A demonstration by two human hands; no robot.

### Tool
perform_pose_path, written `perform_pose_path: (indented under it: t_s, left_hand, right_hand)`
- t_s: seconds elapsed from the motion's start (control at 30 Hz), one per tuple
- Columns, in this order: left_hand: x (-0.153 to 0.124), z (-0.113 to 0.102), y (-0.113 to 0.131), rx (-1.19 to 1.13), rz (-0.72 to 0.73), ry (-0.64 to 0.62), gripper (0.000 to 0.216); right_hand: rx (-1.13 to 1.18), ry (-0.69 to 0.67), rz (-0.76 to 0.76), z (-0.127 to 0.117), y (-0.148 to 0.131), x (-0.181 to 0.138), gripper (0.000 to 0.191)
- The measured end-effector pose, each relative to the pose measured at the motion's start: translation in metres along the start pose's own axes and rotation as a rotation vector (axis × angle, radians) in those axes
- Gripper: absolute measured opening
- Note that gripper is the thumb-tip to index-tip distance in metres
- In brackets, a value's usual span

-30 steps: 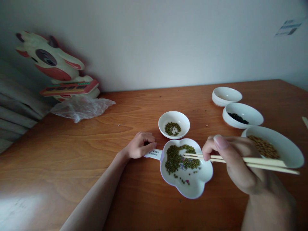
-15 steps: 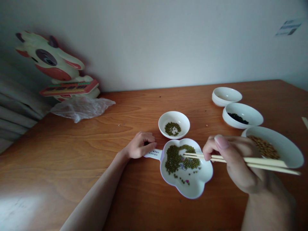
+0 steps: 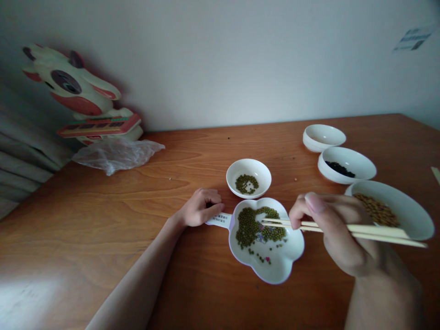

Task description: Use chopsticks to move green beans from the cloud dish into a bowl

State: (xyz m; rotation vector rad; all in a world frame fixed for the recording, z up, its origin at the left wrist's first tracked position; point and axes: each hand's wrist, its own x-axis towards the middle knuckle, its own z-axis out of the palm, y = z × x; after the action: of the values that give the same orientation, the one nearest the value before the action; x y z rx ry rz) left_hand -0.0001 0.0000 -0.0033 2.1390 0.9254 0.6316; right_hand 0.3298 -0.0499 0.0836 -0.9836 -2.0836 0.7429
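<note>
Green beans (image 3: pixel 246 227) in a white dish (image 3: pixel 280 263) with lilac rim, on a brown table (image 3: pixel 120 206).
The dish's bottom carries a pink and purple print (image 3: pixel 267 259). The handle label (image 3: pixel 222 219) is white with black characters. The chopsticks (image 3: pixel 376 229) are plain pale yellow. The table's grain is orange-brown, with darker streaks. The bowls (image 3: pixel 261 176) are plain white, with black pieces (image 3: pixel 339 169) and tan beans (image 3: pixel 378 211). The toy cow (image 3: pixel 80 106) is cream with red and dark patches.
</note>
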Motion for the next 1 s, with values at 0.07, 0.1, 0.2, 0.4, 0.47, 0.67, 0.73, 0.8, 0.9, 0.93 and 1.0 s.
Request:
perform_pose_path:
  t_s: [0.07, 0.1, 0.2, 0.4, 0.47, 0.67, 0.73, 0.8, 0.9, 0.93, 1.0]
  left_hand:
    - [0.0000, 0.0000, -0.0003, 0.001, 0.001, 0.000, 0.049]
    - [-0.0002, -0.0001, -0.0005, 0.003, 0.003, 0.001, 0.048]
    - [-0.0015, -0.0003, -0.0010, 0.006, 0.002, 0.004, 0.048]
    - [-0.0021, -0.0004, -0.0006, 0.004, 0.006, -0.001, 0.048]
    - [-0.0017, 0.0000, -0.0008, 0.002, 0.007, 0.000, 0.048]
    - [-0.0014, 0.0005, -0.0029, 0.006, 0.009, 0.002, 0.048]
    - [-0.0009, 0.0004, -0.0030, 0.005, 0.017, 0.002, 0.048]
    - [-0.0003, 0.0003, -0.0026, 0.002, 0.024, 0.001, 0.048]
    - [0.0002, 0.0004, -0.0020, -0.005, 0.022, 0.007, 0.049]
    - [0.0001, 0.0004, -0.0019, -0.006, 0.020, 0.008, 0.049]
    - [-0.0005, 0.0003, -0.0019, -0.003, 0.016, 0.007, 0.049]
  right_hand:
    - [-0.012, 0.018, -0.013, 0.0004, 0.0001, 0.0006, 0.043]
    - [-0.022, 0.032, -0.019, 0.0007, 0.0001, 0.0012, 0.044]
    - [-0.058, 0.072, -0.022, 0.0015, -0.0001, 0.0028, 0.049]
    - [-0.044, 0.070, 0.002, 0.0016, -0.0007, 0.0035, 0.053]
    - [-0.031, 0.048, 0.006, 0.0012, -0.0008, 0.0030, 0.052]
    - [-0.004, 0.033, -0.017, 0.0030, 0.0009, 0.0023, 0.050]
    - [0.002, 0.031, -0.019, 0.0042, 0.0017, 0.0027, 0.050]
    - [0.005, 0.027, -0.017, 0.0052, 0.0026, 0.0031, 0.050]
    - [0.010, 0.027, -0.014, 0.0056, 0.0038, 0.0030, 0.050]
    - [0.012, 0.028, -0.015, 0.0057, 0.0041, 0.0027, 0.050]
    - [0.011, 0.033, -0.020, 0.0057, 0.0044, 0.0020, 0.050]
